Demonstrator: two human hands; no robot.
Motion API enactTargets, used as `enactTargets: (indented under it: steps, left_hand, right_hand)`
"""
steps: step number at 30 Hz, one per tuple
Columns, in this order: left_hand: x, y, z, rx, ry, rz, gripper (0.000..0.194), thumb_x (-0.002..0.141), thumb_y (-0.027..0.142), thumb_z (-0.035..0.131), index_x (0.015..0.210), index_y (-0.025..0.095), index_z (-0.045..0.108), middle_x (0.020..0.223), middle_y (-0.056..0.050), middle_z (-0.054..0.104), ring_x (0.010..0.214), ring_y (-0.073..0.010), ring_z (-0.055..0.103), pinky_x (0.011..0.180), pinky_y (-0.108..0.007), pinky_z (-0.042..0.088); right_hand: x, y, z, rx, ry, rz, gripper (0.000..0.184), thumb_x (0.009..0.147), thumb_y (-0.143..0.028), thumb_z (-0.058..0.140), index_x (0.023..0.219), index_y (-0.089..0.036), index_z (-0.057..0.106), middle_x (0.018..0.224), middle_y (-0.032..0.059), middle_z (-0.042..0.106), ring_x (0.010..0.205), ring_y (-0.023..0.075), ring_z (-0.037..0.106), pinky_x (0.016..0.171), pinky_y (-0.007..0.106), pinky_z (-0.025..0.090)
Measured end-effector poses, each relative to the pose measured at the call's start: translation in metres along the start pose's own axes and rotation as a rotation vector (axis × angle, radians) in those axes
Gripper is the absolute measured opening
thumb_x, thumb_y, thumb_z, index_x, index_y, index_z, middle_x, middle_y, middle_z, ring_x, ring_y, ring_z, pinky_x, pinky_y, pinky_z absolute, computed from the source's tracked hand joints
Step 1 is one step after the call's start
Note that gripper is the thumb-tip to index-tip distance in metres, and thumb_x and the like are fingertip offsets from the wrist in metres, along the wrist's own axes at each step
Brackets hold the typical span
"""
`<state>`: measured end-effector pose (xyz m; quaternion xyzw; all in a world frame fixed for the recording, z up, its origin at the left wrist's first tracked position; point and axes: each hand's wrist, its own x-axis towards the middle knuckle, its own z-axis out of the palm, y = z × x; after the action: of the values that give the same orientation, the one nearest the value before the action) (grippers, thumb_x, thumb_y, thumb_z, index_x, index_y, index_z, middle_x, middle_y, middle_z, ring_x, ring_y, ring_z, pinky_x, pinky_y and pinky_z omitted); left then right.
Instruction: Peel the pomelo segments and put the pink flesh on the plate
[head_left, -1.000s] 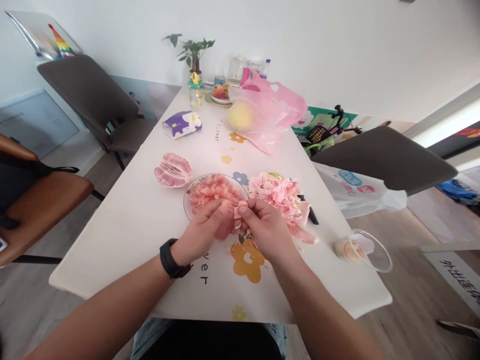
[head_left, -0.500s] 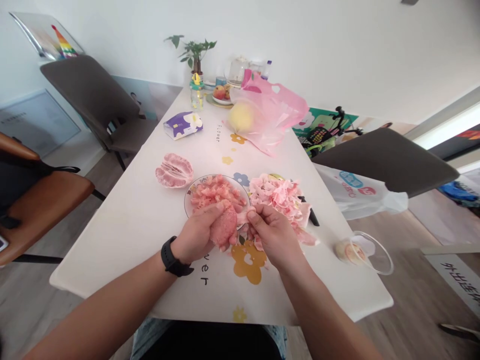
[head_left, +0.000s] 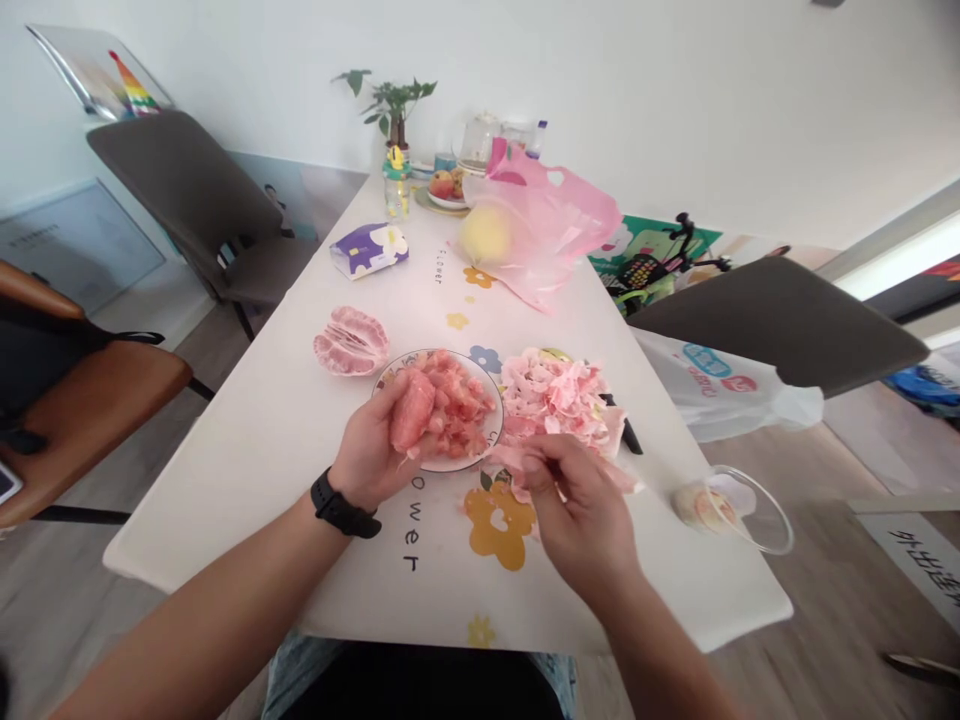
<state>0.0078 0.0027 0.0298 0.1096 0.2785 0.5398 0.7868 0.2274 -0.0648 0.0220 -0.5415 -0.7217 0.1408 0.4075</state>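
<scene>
My left hand [head_left: 366, 437] is shut on a peeled piece of pink pomelo flesh [head_left: 412, 410], holding it at the edge of a round floral plate [head_left: 490, 432]. That plate is heaped with pink pomelo pulp [head_left: 457, 405]. My right hand [head_left: 579, 503] pinches a pale pink strip of membrane [head_left: 510, 458] that trails from a pile of peeled membranes [head_left: 551, 395]. Beyond my left hand lies a halved pomelo [head_left: 351, 341]. A black watch [head_left: 340, 507] circles my left wrist.
The white flower-printed table [head_left: 225, 490] also holds a whole pomelo [head_left: 486, 235] in a pink plastic bag [head_left: 559, 225], a tissue pack [head_left: 369, 250], a black-handled knife [head_left: 628, 435] and a clear bowl [head_left: 731, 510] at the right edge. Chairs stand on both sides.
My hands have parted. The left has moved up and left over the plate with the pomelo flesh, and the right has drawn down and right with the membrane strip.
</scene>
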Motion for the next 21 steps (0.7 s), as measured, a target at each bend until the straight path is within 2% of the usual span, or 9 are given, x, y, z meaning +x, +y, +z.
enactTargets:
  steps: [2,6,9,11,13,15,17,18,21]
  left_hand:
    - [0.0,-0.002,-0.002,0.024,-0.028,0.0,0.04,0.108,0.03,0.042,0.097,0.007,0.073,0.075,-0.01,0.069,0.047,-0.0108,0.057,0.03,-0.015,0.035]
    - [0.001,-0.009,-0.009,0.087,-0.152,-0.012,0.033,0.1,0.036,0.061,0.086,0.009,0.074,0.07,-0.01,0.07,0.045,-0.0105,0.056,0.031,-0.016,0.037]
    - [0.002,-0.011,-0.011,0.108,-0.212,-0.023,0.031,0.095,0.037,0.068,0.084,0.009,0.074,0.071,-0.01,0.072,0.05,-0.0129,0.061,0.033,-0.016,0.038]
    - [0.002,-0.01,-0.01,0.124,-0.218,-0.015,0.03,0.094,0.037,0.071,0.083,0.009,0.074,0.071,-0.01,0.072,0.053,-0.0138,0.063,0.034,-0.017,0.039]
    - [0.001,-0.01,-0.009,0.168,-0.226,-0.013,0.034,0.093,0.042,0.072,0.082,0.01,0.073,0.067,-0.009,0.071,0.05,-0.0131,0.061,0.036,-0.018,0.04]
    - [0.0,-0.011,-0.009,0.234,-0.243,-0.013,0.043,0.094,0.05,0.071,0.079,0.01,0.072,0.063,-0.009,0.069,0.046,-0.012,0.057,0.039,-0.02,0.041]
    - [-0.002,-0.013,-0.011,0.291,-0.257,0.011,0.048,0.093,0.057,0.071,0.078,0.011,0.072,0.063,-0.008,0.068,0.048,-0.0127,0.058,0.041,-0.022,0.042]
    - [-0.002,-0.015,-0.012,0.31,-0.25,0.035,0.044,0.09,0.056,0.075,0.082,0.013,0.073,0.067,-0.007,0.069,0.051,-0.0137,0.059,0.042,-0.023,0.043]
    - [-0.003,-0.018,-0.017,0.378,-0.194,0.117,0.034,0.079,0.04,0.09,0.102,0.019,0.077,0.078,-0.002,0.071,0.062,-0.0144,0.062,0.051,-0.024,0.047]
  right_hand:
    - [0.005,0.015,-0.011,-0.068,0.024,-0.046,0.018,0.104,-0.019,0.056,0.112,-0.025,0.071,0.103,0.0053,0.072,0.091,0.02,0.071,0.077,0.033,0.056]
    - [0.011,0.037,-0.033,-0.188,0.048,-0.108,0.024,0.1,-0.013,0.051,0.096,-0.023,0.072,0.099,0.0067,0.072,0.088,0.0207,0.072,0.077,0.034,0.057]
    - [0.013,0.047,-0.041,-0.272,-0.025,-0.102,0.021,0.099,-0.015,0.052,0.09,-0.022,0.07,0.087,0.0044,0.072,0.075,0.0192,0.07,0.068,0.033,0.055]
    - [0.013,0.053,-0.042,-0.343,-0.1,-0.091,0.017,0.101,-0.025,0.057,0.091,-0.022,0.071,0.084,0.0041,0.072,0.071,0.0199,0.07,0.064,0.033,0.053]
    - [0.013,0.059,-0.041,-0.398,-0.17,-0.101,0.025,0.104,-0.033,0.057,0.086,-0.022,0.071,0.086,0.0055,0.074,0.073,0.0212,0.072,0.065,0.034,0.054]
    - [0.014,0.065,-0.04,-0.434,-0.19,-0.128,0.034,0.107,-0.034,0.053,0.081,-0.022,0.071,0.092,0.0077,0.076,0.078,0.0227,0.074,0.07,0.036,0.056]
    - [0.016,0.068,-0.039,-0.475,-0.133,-0.147,0.03,0.107,-0.03,0.052,0.087,-0.021,0.073,0.096,0.01,0.077,0.085,0.0257,0.075,0.076,0.039,0.058]
    - [0.017,0.069,-0.039,-0.497,-0.09,-0.154,0.026,0.106,-0.029,0.053,0.094,-0.02,0.074,0.097,0.0111,0.078,0.088,0.028,0.075,0.079,0.042,0.059]
    - [0.023,0.061,-0.038,-0.513,-0.002,-0.191,0.022,0.104,-0.031,0.057,0.105,-0.018,0.076,0.1,0.0139,0.079,0.098,0.0337,0.073,0.089,0.05,0.06]
